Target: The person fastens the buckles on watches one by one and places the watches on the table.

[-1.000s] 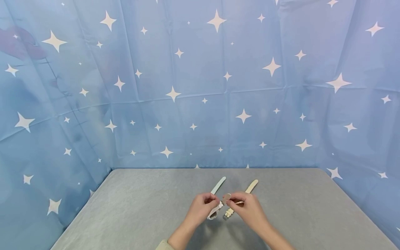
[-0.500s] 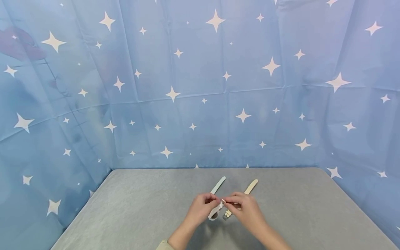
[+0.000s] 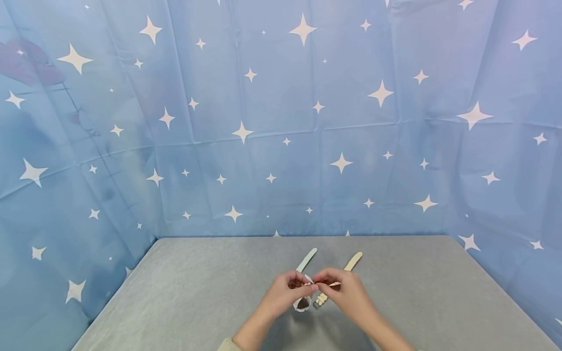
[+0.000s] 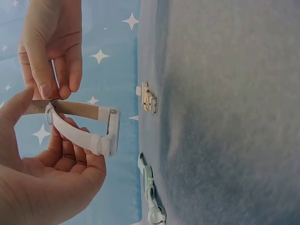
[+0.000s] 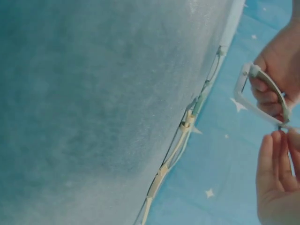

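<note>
Between my hands hangs a white-strapped wristwatch [image 3: 302, 304], its strap bent into a loop with the tan lining inside. My left hand [image 3: 281, 296] holds the strap close to its metal buckle [image 4: 49, 114], thumb on one side and curled fingers on the other. With fingertips and thumb, my right hand [image 3: 349, 296] pinches the strap where its two ends cross at the buckle. Fingers partly hide that spot, so how far the strap passes through cannot be told. Behind the hands lie a mint-green watch [image 3: 307, 260] and a cream watch [image 3: 353, 262], both partly covered.
A grey cloth-covered table [image 3: 197, 287] lies under the hands. Blue curtain [image 3: 281, 161] printed with white stars rises behind its far edge and along both sides. The cream watch's buckle end [image 3: 320, 301] lies just under my right hand.
The strap end that my right fingers held up has come down at the buckle. My left thumb has stretched toward the right fingertips, and the watch loop has turned to open more toward me.
</note>
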A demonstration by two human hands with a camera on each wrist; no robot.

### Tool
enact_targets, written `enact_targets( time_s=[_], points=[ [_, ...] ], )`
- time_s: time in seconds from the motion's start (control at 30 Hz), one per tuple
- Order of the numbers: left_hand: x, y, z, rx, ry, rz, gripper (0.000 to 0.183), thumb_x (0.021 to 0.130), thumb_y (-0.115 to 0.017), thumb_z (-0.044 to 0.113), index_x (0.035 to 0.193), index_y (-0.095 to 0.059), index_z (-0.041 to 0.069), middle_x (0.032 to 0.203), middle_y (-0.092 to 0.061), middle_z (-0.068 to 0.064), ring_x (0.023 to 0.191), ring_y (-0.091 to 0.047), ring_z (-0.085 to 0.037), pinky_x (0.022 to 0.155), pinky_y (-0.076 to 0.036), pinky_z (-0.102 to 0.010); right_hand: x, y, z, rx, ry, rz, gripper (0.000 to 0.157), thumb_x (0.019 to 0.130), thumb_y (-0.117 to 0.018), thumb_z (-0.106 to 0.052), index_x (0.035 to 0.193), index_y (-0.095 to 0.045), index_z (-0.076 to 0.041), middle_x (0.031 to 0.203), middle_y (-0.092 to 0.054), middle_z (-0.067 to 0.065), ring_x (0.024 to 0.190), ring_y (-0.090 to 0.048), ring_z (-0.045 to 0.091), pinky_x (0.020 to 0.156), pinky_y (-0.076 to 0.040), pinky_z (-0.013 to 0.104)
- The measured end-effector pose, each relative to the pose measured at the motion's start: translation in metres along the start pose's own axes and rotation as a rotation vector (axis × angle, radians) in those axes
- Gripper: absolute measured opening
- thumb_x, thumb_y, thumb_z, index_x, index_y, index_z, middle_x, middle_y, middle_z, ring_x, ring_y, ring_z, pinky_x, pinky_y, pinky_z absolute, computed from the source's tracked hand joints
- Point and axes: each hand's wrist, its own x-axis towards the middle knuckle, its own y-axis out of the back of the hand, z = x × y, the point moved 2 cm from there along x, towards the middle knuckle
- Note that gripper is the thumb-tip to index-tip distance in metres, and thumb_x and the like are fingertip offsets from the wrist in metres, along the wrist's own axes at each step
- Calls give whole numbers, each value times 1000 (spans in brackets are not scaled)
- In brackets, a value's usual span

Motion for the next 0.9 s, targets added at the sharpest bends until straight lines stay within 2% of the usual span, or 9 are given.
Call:
enact_targets(
  time_s=[0.33,0.6,0.7,0.8,0.9],
  points=[
    [1,-1,0,-12,26,43,29,94,-58,22,98,-66,-6,79,-61,0,70,-54,-9,64,-47,-23,0,1,0,-14,-17,11,4,90,-71,-9,91,-75,-11,87,-77,3,78,-66,-2,67,-58,22],
    [2,-1,-1,-38,-1,3,32,95,-60,22,99,-67,-9,79,-60,1,70,-52,-8,64,-46,-21,2,1,-4,-6,-81,32,5,91,-72,-12,94,-74,-10,88,-76,0,80,-65,-2,70,-58,22],
    [1,-1,0,-49,-2,-5,34,96,-61,23,103,-68,-9,84,-66,-2,73,-56,-6,67,-48,-21,2,0,-5,28,-89,17,9,91,-72,-15,98,-74,-9,91,-76,2,81,-68,1,71,-58,21],
    [1,0,-1,-57,2,1,35,95,-62,23,105,-70,-10,89,-72,-9,74,-59,-5,70,-51,-20,2,0,-6,47,-71,3,13,90,-73,-14,102,-73,-10,93,-76,4,83,-69,2,72,-59,23],
    [3,0,-2,-61,2,4,35,95,-63,22,102,-71,-12,83,-71,-6,72,-58,-5,68,-50,-19,2,-1,-6,56,-29,6,18,88,-75,-9,105,-72,-7,95,-76,6,85,-70,3,71,-60,25]
  ],
)
